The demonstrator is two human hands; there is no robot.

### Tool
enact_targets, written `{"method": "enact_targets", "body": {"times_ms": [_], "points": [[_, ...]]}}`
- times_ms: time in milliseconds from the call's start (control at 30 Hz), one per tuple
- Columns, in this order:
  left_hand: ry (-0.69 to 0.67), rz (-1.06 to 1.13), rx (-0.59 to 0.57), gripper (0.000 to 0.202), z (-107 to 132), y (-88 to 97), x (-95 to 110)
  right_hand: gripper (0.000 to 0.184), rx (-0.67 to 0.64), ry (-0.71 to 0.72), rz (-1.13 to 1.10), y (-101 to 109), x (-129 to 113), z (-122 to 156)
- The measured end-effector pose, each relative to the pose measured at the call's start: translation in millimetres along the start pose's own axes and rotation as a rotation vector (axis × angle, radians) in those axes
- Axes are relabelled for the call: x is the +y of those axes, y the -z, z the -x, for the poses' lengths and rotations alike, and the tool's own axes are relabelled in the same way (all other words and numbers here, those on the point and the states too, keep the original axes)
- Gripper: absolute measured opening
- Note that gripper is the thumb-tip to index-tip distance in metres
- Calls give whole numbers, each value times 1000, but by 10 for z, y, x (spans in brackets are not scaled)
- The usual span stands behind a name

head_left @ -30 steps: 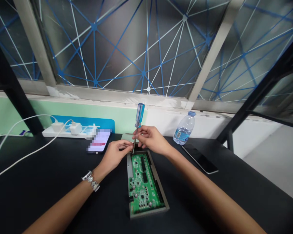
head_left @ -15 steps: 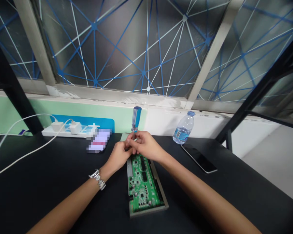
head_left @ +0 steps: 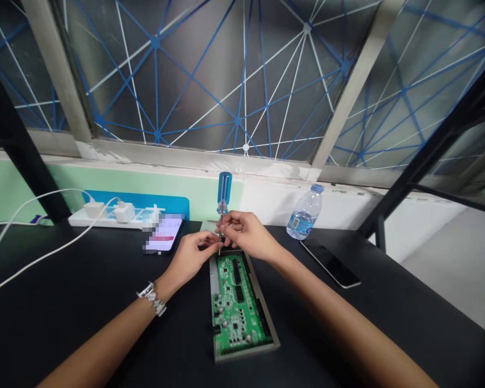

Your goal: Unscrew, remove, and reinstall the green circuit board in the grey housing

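Observation:
A screwdriver point(head_left: 224, 189) with a clear blue handle stands nearly upright, tip down, over the far end of a green circuit board point(head_left: 242, 310). The board lies in a shallow metal frame point(head_left: 246, 354) on the black table. My right hand point(head_left: 248, 236) is closed, its thumb and fingers pinching the screwdriver's shaft below the handle. From the other side my left hand point(head_left: 194, 254) closes thumb and forefinger at the lower shaft near the tip. Whether a screw sits at the tip is too small to tell.
On the left, a white power strip point(head_left: 78, 217) carries plugs and white cables beside a lit phone point(head_left: 164, 235). A water bottle point(head_left: 304, 213) and a dark phone point(head_left: 329, 263) are on the right. Behind the table point(head_left: 145, 350) rise a wall and windows.
My left hand has shifted left and its fingers have drawn apart from the right hand's, baring more of the shaft. The screwdriver has risen slightly and become a little more upright.

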State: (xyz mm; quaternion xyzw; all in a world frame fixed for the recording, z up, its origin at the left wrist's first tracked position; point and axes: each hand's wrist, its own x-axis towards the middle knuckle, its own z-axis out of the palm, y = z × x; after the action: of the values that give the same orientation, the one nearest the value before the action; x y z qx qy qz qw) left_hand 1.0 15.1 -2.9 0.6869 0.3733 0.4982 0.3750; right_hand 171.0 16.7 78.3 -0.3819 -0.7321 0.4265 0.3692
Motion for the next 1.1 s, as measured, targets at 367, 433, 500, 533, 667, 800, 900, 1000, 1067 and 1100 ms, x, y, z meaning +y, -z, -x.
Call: {"method": "enact_targets", "body": {"times_ms": [367,433,500,533,667,800,900,1000,1067,1100], "points": [[24,7,13,20,-18,-100,-14,12,1,108,177,-108,93,24],[32,13,12,22,0,-80,10,11,35,127,272,-70,69,33],[27,13,-7,21,17,-47,38,12,50,136,310,-31,55,37],[21,12,-18,19,24,-28,48,13,50,140,315,-15,54,37],[18,-6,-14,16,48,53,51,12,33,151,315,11,62,31],[-2,-87,15,15,82,116,58,12,33,128,240,18,45,60],[-30,-166,19,17,107,137,107,15,81,108,131,49,39,132],[-56,-259,-9,18,127,141,174,19,162,80,-41,89,101,257],[-77,-315,-65,17,148,139,213,23,211,46,-187,104,188,364],[-91,-336,-97,17,163,137,230,29,243,36,-259,105,241,421]]}}
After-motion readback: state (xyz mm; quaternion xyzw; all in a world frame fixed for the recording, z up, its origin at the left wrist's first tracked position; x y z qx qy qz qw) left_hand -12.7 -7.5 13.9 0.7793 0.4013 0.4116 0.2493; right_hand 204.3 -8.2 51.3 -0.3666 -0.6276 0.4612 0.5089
